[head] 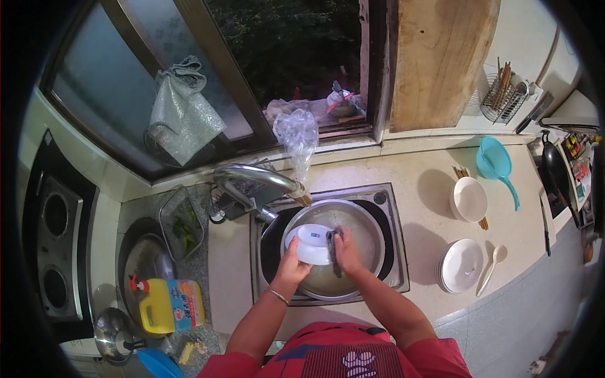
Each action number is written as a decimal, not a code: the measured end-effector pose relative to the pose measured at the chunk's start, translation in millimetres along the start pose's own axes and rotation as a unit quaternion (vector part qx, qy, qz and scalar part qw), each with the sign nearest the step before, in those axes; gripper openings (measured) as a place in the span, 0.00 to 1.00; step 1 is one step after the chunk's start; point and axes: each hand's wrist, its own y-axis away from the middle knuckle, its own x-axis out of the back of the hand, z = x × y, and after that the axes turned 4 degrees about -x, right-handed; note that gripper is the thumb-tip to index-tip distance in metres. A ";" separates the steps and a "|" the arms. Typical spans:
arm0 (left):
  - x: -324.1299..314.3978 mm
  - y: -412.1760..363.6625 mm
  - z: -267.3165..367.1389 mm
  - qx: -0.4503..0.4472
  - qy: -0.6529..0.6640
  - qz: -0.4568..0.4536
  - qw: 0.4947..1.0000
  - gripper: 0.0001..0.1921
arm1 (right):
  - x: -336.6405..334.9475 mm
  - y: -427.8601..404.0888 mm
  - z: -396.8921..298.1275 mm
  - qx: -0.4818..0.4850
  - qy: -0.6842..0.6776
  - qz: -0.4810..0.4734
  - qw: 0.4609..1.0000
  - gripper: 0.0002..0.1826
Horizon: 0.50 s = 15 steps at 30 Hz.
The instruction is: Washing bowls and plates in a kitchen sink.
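A white bowl (309,245), its underside facing up, is tilted over a round metal basin (347,296) of cloudy water set in the sink (401,264). My left hand (290,267) grips the bowl's near left side, thumb on the outer wall. Against the bowl's right side, my right hand (347,250) presses a dark scrubbing cloth or pad (334,255). The chrome faucet (255,182) arches above the basin's upper left; whether water runs cannot be told.
Stacked white plates (462,265), a pale spoon (494,269), a white bowl (468,199) on chopsticks (484,223) and a turquoise ladle (494,158) lie right of the sink. A yellow detergent jug (160,307), a glass dish of greens (182,227) and a metal lid (113,330) are left.
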 end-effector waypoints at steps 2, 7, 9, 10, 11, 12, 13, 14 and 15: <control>3.3 -1.0 -3.2 -0.053 -0.012 -0.024 0.998 0.18 | -9.0 13.9 -14.1 0.051 0.070 0.009 0.996 0.23; 4.1 -1.5 7.0 -0.081 -0.067 -0.061 0.993 0.20 | -0.6 27.2 -31.6 0.191 0.062 -0.044 0.979 0.24; -3.0 5.2 11.8 -0.101 -0.118 -0.045 0.987 0.22 | 8.8 17.5 -14.3 0.167 0.040 -0.068 0.983 0.26; 0.9 4.7 14.9 -0.096 -0.119 -0.055 0.987 0.24 | 12.9 12.0 -7.2 0.156 0.117 -0.080 0.978 0.26; 6.0 6.1 17.4 -0.096 -0.119 -0.055 0.987 0.24 | 17.0 6.2 -0.4 0.144 0.193 -0.092 0.966 0.25; 8.2 8.6 20.8 -0.087 -0.125 -0.059 0.987 0.24 | 22.0 -0.4 -1.6 0.134 0.257 -0.096 0.952 0.25; 9.7 10.7 22.4 -0.077 -0.131 -0.063 0.986 0.24 | 21.7 1.9 -3.2 0.134 0.256 -0.097 0.952 0.25; 10.7 12.5 22.0 -0.077 -0.130 -0.062 0.986 0.24 | 21.4 6.2 -4.8 0.063 0.332 -0.080 0.938 0.25; 9.6 15.0 21.2 -0.082 -0.148 -0.068 0.983 0.24 | 21.2 8.5 -11.2 -0.008 0.404 -0.061 0.912 0.25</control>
